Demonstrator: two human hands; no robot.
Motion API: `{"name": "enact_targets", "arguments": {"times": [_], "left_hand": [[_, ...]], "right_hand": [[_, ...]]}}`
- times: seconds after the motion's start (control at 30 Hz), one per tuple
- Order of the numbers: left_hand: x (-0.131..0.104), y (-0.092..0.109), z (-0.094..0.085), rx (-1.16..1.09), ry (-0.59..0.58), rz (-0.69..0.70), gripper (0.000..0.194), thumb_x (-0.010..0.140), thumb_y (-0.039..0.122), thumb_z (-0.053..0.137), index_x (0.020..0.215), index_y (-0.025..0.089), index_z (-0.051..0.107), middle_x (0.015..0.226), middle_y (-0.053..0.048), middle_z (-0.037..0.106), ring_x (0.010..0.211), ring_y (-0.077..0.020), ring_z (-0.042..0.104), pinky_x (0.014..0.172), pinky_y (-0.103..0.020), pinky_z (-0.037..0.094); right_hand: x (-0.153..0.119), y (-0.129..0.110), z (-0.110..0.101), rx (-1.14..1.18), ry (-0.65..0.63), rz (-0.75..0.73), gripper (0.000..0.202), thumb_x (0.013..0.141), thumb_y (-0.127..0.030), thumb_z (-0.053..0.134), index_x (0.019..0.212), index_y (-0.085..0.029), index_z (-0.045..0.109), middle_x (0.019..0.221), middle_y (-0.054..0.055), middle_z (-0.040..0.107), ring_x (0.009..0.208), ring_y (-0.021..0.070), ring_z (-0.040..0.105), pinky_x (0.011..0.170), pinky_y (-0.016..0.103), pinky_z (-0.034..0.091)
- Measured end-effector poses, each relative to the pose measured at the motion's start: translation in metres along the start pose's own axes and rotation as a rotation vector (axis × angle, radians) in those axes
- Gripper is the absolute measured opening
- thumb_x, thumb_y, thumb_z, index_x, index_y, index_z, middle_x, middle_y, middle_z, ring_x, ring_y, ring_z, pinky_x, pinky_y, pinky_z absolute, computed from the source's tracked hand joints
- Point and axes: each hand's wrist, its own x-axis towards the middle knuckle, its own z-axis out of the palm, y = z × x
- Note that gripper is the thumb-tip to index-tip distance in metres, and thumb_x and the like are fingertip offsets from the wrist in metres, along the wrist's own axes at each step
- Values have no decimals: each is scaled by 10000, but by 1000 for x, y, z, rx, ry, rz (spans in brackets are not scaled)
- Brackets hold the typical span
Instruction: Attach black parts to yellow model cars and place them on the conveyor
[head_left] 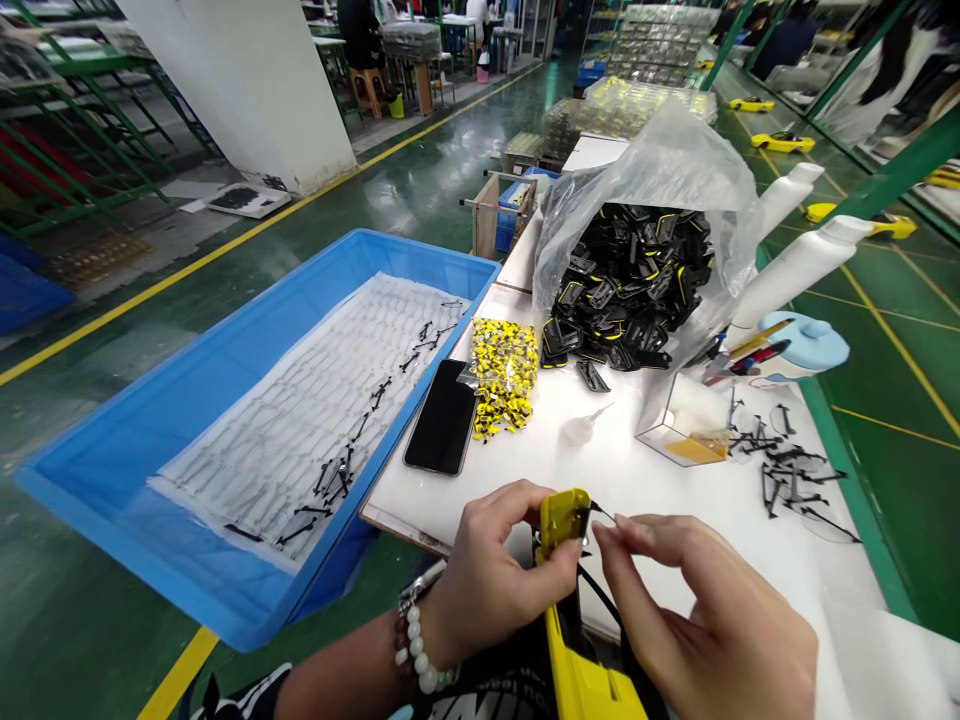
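Observation:
My left hand is closed on a small yellow part near the table's front edge. Close beside it on the right, my right hand pinches the end of a thin black piece that reaches toward the yellow part. Below my hands, a larger yellow body with black sections shows at the bottom of the view, partly hidden by my right hand. A clear plastic bag of small yellow and black pieces lies behind my left hand. Beyond it, a large bag holds many black parts with yellow edging.
A black phone lies by the table's left edge, next to a large blue bin with thin black parts. A small dropper bottle, a clear box, a pen holder and scattered black pieces are on the white table.

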Motion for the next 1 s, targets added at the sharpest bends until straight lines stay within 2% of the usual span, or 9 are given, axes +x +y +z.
{"name": "enact_targets", "arguments": {"times": [0.23, 0.37, 0.47, 0.5, 0.57, 0.67, 0.8, 0.9, 1.0], "left_hand": [[2, -2, -2, 15, 28, -3, 27, 737, 156, 629, 752, 153, 607, 671, -14, 619, 633, -142, 577, 638, -261, 483], [0, -6, -3, 28, 53, -1, 42, 717, 143, 629, 756, 152, 615, 672, -16, 627, 625, -144, 585, 627, -253, 495], [-1, -7, -3, 41, 65, -10, 57, 708, 147, 632, 764, 150, 624, 679, -23, 636, 630, -151, 597, 624, -253, 503], [-1, -7, -2, 42, 65, -16, 53, 707, 149, 631, 760, 149, 624, 676, -24, 636, 629, -152, 598, 623, -254, 505], [-1, -5, -2, 39, 62, -22, 38, 707, 156, 626, 744, 148, 621, 662, -26, 631, 622, -154, 597, 619, -257, 508], [0, -2, -2, 35, 65, -30, 35, 705, 167, 620, 733, 147, 613, 660, -36, 631, 627, -163, 596, 613, -265, 513], [1, -4, -1, 30, 64, -47, 46, 707, 174, 624, 742, 149, 607, 668, -39, 625, 631, -163, 590, 613, -270, 514], [-1, -7, -1, 27, 60, -49, 43, 708, 171, 618, 741, 150, 600, 666, -37, 616, 629, -162, 582, 611, -273, 511], [-1, -8, -1, 11, 67, -35, 46, 708, 171, 620, 737, 155, 589, 663, -32, 605, 624, -160, 577, 608, -273, 504]], "right_hand": [[0, -1, 9, 79, -2, -45, 137, 823, -64, 638, 879, -158, 557, 717, 13, 632, 644, 94, 583, 622, 213, 477], [6, 10, 0, 205, -66, -68, 173, 806, -76, 642, 935, -166, 572, 784, 21, 623, 714, 116, 579, 632, 237, 481], [38, 44, -4, 84, 36, 113, 152, 880, -279, 602, 1006, -198, 578, 859, 29, 629, 772, 146, 581, 652, 267, 480], [53, 59, -1, -77, 67, 234, 178, 924, -365, 535, 999, -207, 568, 821, 15, 621, 747, 145, 572, 654, 271, 478], [86, 91, 16, -183, -114, 330, 162, 894, -326, 583, 959, -180, 606, 793, 21, 640, 708, 148, 590, 648, 279, 483], [120, 129, 60, -336, -468, 414, 114, 844, -251, 660, 829, -141, 633, 772, 17, 642, 722, 151, 614, 719, 322, 513], [130, 145, 103, -515, -726, 451, 240, 894, -349, 627, 980, -125, 619, 939, 45, 644, 826, 163, 629, 759, 355, 539], [127, 140, 94, -599, -738, 399, 251, 922, -356, 574, 1023, -129, 605, 962, 56, 638, 867, 179, 623, 786, 375, 526], [107, 131, 54, -649, -669, 337, 213, 928, -287, 488, 990, -116, 598, 898, 98, 635, 864, 238, 626, 724, 370, 490]]}}
